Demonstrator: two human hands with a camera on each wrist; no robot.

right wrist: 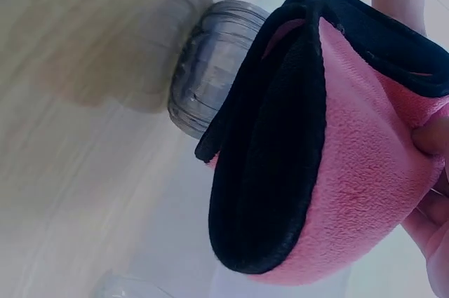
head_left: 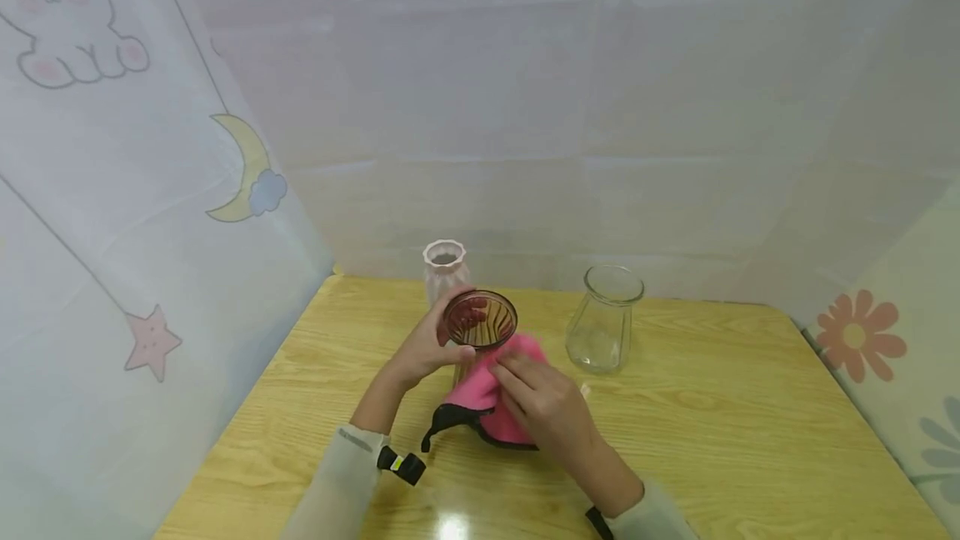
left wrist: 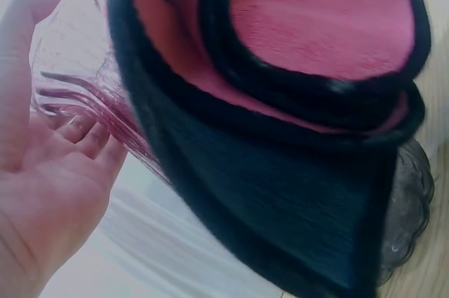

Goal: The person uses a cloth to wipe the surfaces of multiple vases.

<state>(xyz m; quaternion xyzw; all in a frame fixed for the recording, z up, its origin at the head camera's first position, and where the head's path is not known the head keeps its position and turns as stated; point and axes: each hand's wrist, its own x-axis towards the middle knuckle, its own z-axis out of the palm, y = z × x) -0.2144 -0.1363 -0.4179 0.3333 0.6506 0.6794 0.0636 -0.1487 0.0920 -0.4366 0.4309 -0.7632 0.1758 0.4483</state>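
Observation:
A purple-tinted ribbed glass vase (head_left: 487, 325) stands on the wooden table, its wide mouth facing up. My left hand (head_left: 429, 350) grips it just below the rim, with the thumb on the near side and fingers round the far side. Against the vase's right side, my right hand (head_left: 551, 402) holds a pink cloth (head_left: 480, 390) with black edging, pressing it with the fingers. The cloth hangs in folds and hides much of the vase's body. Below it, the scalloped glass base (right wrist: 210, 66) shows in the right wrist view, resting on the tabletop.
Behind the left hand stands a pale pink fluted vase (head_left: 445, 280). A clear glass vase (head_left: 600, 336) with a wide rim is to the right, beyond the right hand. The wooden table (head_left: 735, 407) meets a pale curtain-like backdrop (head_left: 525, 190) at its far edge.

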